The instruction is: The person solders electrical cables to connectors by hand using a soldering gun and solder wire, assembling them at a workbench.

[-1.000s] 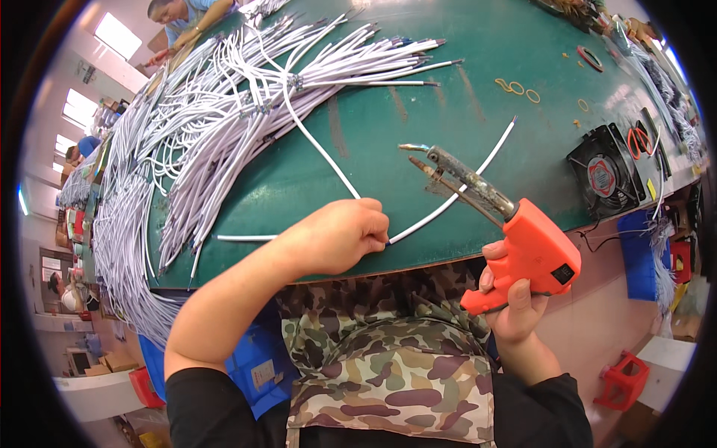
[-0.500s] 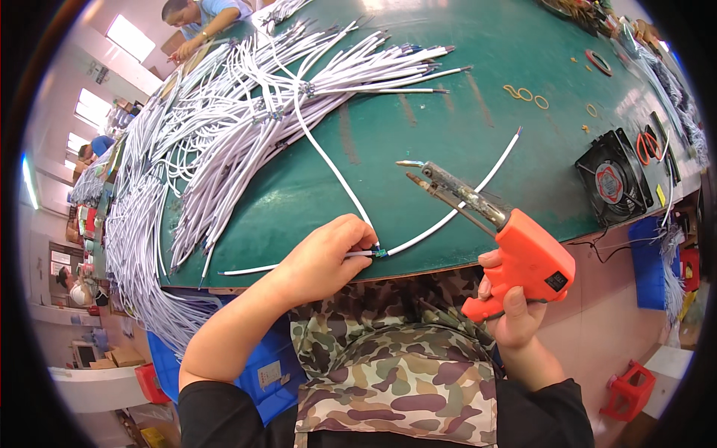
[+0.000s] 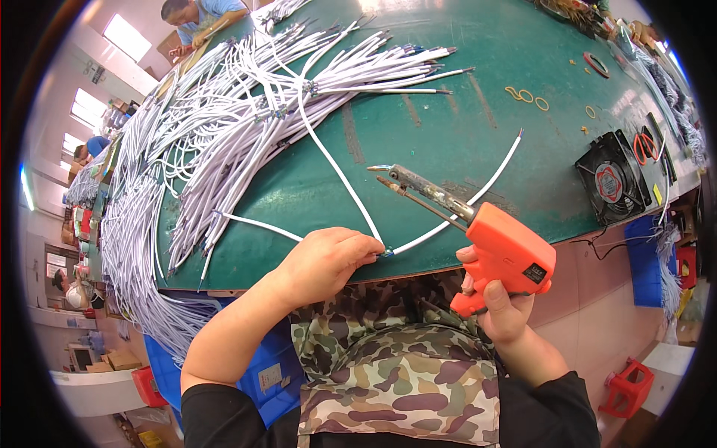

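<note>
Head view: my left hand [image 3: 325, 261] lies knuckles-up at the table [image 3: 448, 142] edge, fingers pinching a white cable [image 3: 336, 172] at its joint. Right hand [image 3: 504, 306] is fist-wrapped round the orange plastic solder gun [image 3: 508, 250], metal tip just above the cable, w/ smooth green matting below.

Your left hand [image 3: 325, 263] is curled knuckles-up, fingertips [image 3: 371, 248] pinched together, bare forearm angling back toward your body. Your right hand [image 3: 502, 305] sits beside it, fist closed in a pistol grip, wrist upright.
</note>
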Motion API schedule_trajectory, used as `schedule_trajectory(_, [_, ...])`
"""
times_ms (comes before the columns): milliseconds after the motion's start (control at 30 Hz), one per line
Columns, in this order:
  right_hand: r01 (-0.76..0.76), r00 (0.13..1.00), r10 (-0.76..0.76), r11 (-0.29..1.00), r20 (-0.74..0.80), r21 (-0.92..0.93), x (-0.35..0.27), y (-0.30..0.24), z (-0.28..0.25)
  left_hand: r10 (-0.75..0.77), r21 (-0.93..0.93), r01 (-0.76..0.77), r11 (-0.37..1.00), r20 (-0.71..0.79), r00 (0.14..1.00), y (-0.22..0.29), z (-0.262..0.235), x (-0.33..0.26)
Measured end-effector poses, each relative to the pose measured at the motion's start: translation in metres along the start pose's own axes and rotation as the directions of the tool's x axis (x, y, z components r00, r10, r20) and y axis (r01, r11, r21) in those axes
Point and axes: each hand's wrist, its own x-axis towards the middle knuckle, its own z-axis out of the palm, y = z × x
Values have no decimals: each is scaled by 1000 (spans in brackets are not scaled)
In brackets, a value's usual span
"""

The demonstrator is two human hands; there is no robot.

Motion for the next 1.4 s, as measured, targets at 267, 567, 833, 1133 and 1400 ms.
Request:
schedule_trajectory(267, [-31, 999, 30, 999, 43, 22, 4, 1, 4, -167, -388, 194, 901, 102, 981, 0, -4, 3])
schedule_trajectory(567, [-23, 998, 23, 1000, 54, -11, 8, 2, 5, -538, -226, 520, 824, -22, 843, 28, 1, 0])
schedule_trajectory(833, [-40, 997, 48, 991, 58, -126, 4, 3, 6, -722, -777, 597, 200, 295, 626, 22, 8, -1])
schedule_trajectory(1133, [-55, 998, 58, 993, 33, -107, 5, 4, 3, -431, -192, 396, 898, -202, 879, 29, 18, -7])
schedule_trajectory(1400, [33, 978, -24, 999, 207, -37, 19, 33, 19, 118, 89, -102, 991, -189, 975, 19, 15, -3])
